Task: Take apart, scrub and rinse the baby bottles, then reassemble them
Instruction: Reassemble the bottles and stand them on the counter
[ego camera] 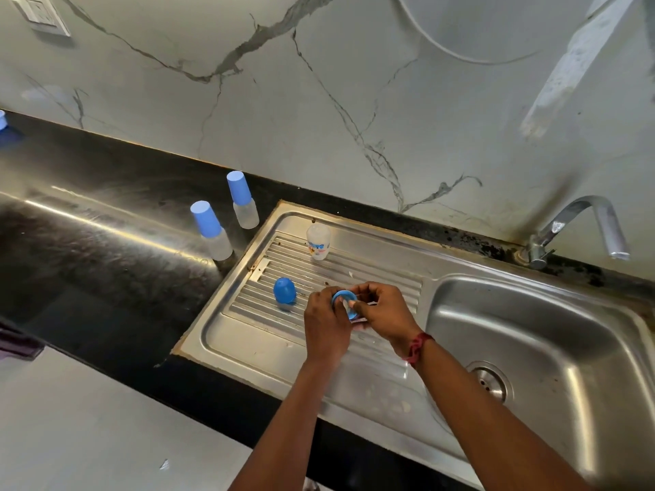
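Note:
Over the ribbed drainboard (248, 334) my left hand (324, 326) grips a blue screw ring (343, 302) with a clear teat in it. My right hand (381, 310) pinches the teat at the ring's opening. A blue cap (284, 291) stands on the drainboard left of my hands. An uncapped clear bottle body (318, 241) with a printed label stands at the drainboard's back. Two capped bottles (211, 230) (242, 200) stand on the black counter.
The steel sink basin (567, 334) with its drain (491, 380) lies to the right, under a chrome tap (581, 228). The black counter (88, 242) runs left. A marble wall rises behind, with a socket (40, 14) at top left.

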`<action>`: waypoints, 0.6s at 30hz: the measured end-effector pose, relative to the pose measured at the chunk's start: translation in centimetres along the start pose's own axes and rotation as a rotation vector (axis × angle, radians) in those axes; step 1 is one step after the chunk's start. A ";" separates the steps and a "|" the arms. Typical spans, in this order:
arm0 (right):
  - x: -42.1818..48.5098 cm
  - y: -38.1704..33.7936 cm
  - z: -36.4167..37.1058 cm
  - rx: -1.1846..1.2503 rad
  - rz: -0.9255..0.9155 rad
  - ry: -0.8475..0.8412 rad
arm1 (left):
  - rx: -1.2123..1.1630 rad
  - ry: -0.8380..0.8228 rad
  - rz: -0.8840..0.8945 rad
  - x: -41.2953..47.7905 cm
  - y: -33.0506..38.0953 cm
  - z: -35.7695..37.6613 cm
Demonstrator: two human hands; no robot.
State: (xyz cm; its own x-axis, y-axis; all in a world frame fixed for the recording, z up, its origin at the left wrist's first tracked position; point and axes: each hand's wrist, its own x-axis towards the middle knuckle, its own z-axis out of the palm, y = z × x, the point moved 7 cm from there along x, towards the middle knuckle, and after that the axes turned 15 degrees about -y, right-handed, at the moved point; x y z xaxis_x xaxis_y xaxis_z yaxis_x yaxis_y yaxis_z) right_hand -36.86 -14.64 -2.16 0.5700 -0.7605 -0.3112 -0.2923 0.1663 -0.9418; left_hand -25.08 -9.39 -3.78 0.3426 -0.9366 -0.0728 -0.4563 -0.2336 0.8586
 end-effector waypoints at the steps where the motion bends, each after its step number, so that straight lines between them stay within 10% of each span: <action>1: -0.2 0.1 0.2 -0.012 -0.008 0.005 | 0.006 0.001 -0.003 -0.3 0.1 0.0; 18: -2.0 1.0 -1.4 -0.249 -0.027 -0.001 | -0.430 -0.128 -0.194 -2.8 -1.5 2.3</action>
State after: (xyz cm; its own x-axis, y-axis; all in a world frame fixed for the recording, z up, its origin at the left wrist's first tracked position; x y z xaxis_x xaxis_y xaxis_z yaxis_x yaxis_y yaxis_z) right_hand -39.37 -13.88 -2.26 0.5809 -0.7621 -0.2861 -0.4566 -0.0141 -0.8896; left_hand -27.26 -7.03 -6.03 0.2717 -0.9175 -0.2905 -0.0045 -0.3030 0.9530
